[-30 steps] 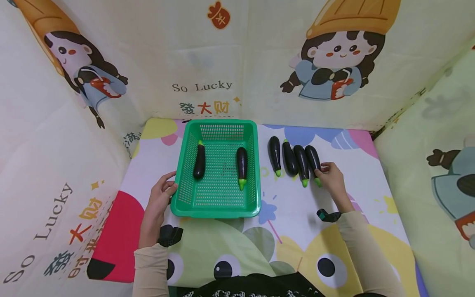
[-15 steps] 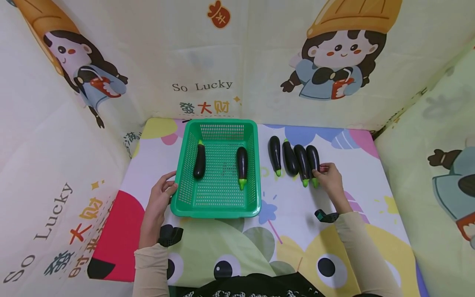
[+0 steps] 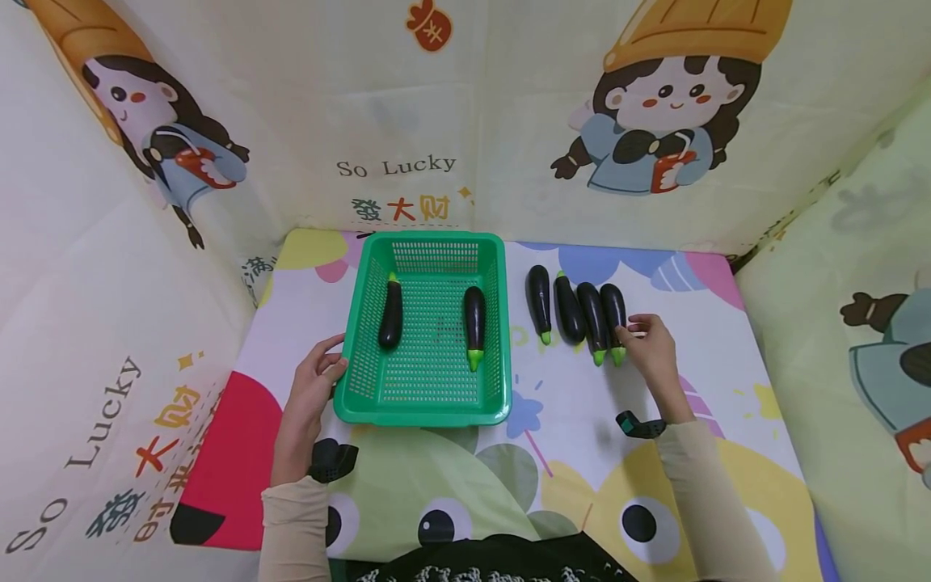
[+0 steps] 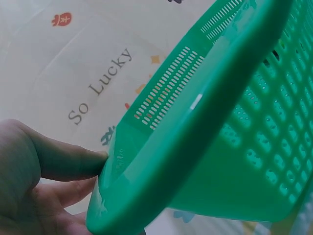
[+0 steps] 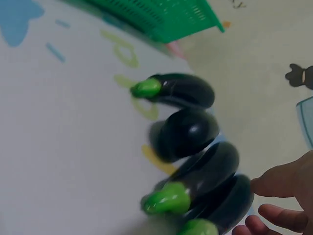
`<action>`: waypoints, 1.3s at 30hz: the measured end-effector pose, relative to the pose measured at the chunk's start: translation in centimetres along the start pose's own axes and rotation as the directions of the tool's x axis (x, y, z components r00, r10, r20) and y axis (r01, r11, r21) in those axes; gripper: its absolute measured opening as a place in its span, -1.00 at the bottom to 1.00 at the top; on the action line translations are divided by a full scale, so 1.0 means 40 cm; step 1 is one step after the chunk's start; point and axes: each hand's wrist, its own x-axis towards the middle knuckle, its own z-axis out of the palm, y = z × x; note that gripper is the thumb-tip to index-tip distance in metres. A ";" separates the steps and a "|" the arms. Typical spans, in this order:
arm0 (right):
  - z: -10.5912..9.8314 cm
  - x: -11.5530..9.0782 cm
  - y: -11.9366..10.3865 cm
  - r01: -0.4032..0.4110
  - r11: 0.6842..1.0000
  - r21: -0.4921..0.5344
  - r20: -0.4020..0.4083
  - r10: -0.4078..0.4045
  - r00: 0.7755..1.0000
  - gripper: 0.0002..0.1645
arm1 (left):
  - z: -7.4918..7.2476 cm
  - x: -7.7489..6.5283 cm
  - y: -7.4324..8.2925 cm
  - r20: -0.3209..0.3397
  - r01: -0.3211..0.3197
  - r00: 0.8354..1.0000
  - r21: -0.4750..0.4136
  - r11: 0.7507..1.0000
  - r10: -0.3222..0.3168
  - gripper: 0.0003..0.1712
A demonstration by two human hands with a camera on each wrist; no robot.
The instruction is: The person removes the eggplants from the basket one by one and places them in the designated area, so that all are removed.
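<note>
A green plastic basket [image 3: 440,414] stands on the table, with one eggplant [image 3: 391,314] inside at the left and another eggplant [image 3: 474,323] at the right. My left hand [image 3: 311,396] holds the basket's left rim; the left wrist view shows the thumb [image 4: 73,159] against the rim and the fingers below. Several more eggplants lie side by side right of the basket. Beside the rightmost eggplant [image 3: 613,307] is my right hand [image 3: 650,352], its fingers loosely extended. In the right wrist view one fingertip [image 5: 259,187] is right at that eggplant's dark end.
A patterned cloth [image 3: 567,428] covers the table. Printed fabric walls [image 3: 509,162] rise behind it and on both sides. Black devices [image 3: 333,461] are strapped at both wrists.
The rightmost eggplant has shifted left and straightened against its neighbour, pushed by my right hand. That hand has since drawn slightly back to the right. The left hand and basket stay put.
</note>
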 end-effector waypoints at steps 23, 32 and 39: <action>0.075 -0.088 -0.198 0.095 0.932 0.350 0.125 -0.146 0.981 -0.48 | -0.002 -0.001 0.001 0.007 0.005 1.000 -0.002 1.000 -0.005 -0.34; 0.126 -0.127 -0.295 0.134 0.874 0.466 0.265 -0.283 0.922 -0.48 | -0.005 -0.002 0.003 0.002 0.032 0.999 0.002 0.999 -0.032 -0.34; 0.179 -0.148 -0.374 0.100 0.819 0.565 0.364 -0.356 0.861 -0.47 | -0.005 0.002 0.001 0.012 0.044 0.999 -0.006 0.999 -0.044 -0.35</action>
